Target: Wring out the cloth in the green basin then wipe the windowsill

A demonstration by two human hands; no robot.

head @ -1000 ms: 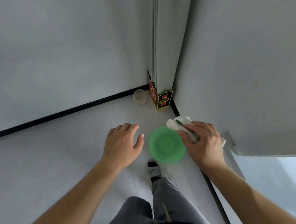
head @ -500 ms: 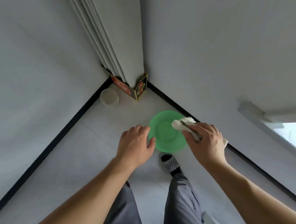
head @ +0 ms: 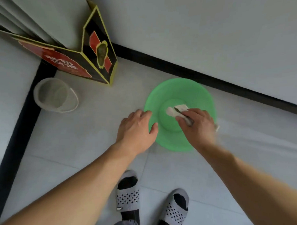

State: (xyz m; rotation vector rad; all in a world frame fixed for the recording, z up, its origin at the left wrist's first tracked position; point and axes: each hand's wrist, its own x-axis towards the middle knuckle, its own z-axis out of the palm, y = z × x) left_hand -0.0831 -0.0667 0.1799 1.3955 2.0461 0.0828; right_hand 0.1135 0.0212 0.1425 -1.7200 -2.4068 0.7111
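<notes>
Cloth (head: pixel 177 110) sits bunched in the right hand's (head: pixel 198 125) grip, over the middle of the basin (head: pixel 177 87). The left hand (head: pixel 136 128), fingers relaxed and empty, is at the basin's left rim. A clear tub (head: pixel 51 95) stands at frame left, a box (head: pixel 85 64) at upper left.

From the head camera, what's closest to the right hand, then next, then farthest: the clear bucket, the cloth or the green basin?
1. cloth: gripped in the right hand.
2. green basin: on the floor, under that hand.
3. clear bucket: far left, by the wall.
</notes>
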